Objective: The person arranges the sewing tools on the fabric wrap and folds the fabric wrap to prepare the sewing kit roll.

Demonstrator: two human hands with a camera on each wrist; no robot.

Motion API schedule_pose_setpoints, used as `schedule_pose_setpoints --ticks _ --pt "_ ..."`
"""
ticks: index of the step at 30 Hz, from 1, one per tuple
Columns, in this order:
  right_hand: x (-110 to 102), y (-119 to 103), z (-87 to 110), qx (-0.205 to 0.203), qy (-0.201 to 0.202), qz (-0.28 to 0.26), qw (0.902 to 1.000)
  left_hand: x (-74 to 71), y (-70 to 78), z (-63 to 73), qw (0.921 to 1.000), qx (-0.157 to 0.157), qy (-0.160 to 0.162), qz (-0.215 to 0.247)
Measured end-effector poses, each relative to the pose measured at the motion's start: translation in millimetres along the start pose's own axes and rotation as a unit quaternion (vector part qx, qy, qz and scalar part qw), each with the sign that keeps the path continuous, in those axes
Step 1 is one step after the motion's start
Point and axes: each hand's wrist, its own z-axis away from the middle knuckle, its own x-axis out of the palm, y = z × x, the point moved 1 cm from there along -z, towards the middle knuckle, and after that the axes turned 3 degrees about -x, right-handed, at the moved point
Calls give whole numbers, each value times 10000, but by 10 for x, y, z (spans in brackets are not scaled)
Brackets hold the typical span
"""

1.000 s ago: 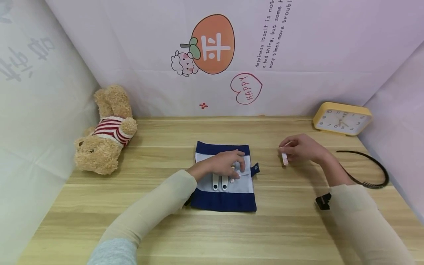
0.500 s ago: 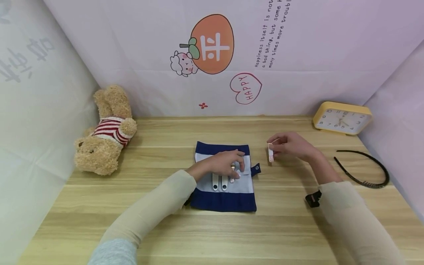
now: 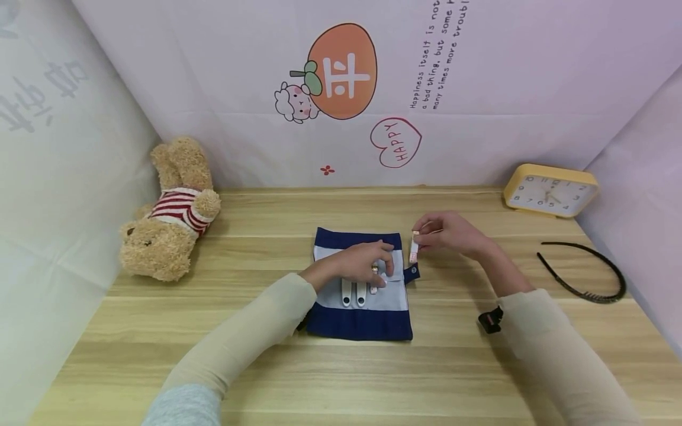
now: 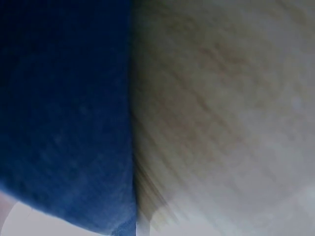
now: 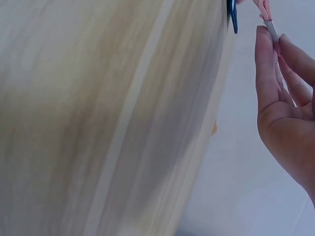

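My right hand [image 3: 447, 232] pinches a small slim white bundle with pink ends [image 3: 414, 247] between thumb and fingers, just beyond the cloth pouch's right edge. In the right wrist view its upper end shows pink loops like a skein of thread [image 5: 266, 10] above a pale band. My left hand [image 3: 362, 262] rests over the unfolded navy-and-grey pouch [image 3: 359, 323], fingers spread and slightly bent. Below that hand, two white handles with black dots [image 3: 346, 294] and a smaller pale piece [image 3: 373, 290] lie on the grey lining, their upper parts hidden.
A snap tab [image 3: 411, 273] sticks out from the pouch's right side. A teddy bear [image 3: 169, 213] lies at the left, a yellow clock [image 3: 551, 190] stands at the back right, and a black headband [image 3: 613, 278] lies near the right edge of the wooden table [image 3: 256, 378].
My right hand has moved left with the white-and-pink bundle, from well right of the pouch to beside its snap tab. My left hand has stayed in place.
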Motion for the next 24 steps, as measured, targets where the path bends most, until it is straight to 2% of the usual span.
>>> schedule_pose_setpoints --ticks 7,13,18,24 --pt "127 -57 -63 -254 -281 -71 9993 -20 19 16 9998 -44 -43 212" --pt "220 -68 -115 -514 -655 -111 9965 -25 -4 7 9995 62 -70 311" --pt "284 -59 -156 -448 -858 -238 9950 -27 -9 7 9994 103 -60 340" --pt "339 -69 -182 -438 -1079 20 9932 -25 -8 25 9993 102 -64 364"
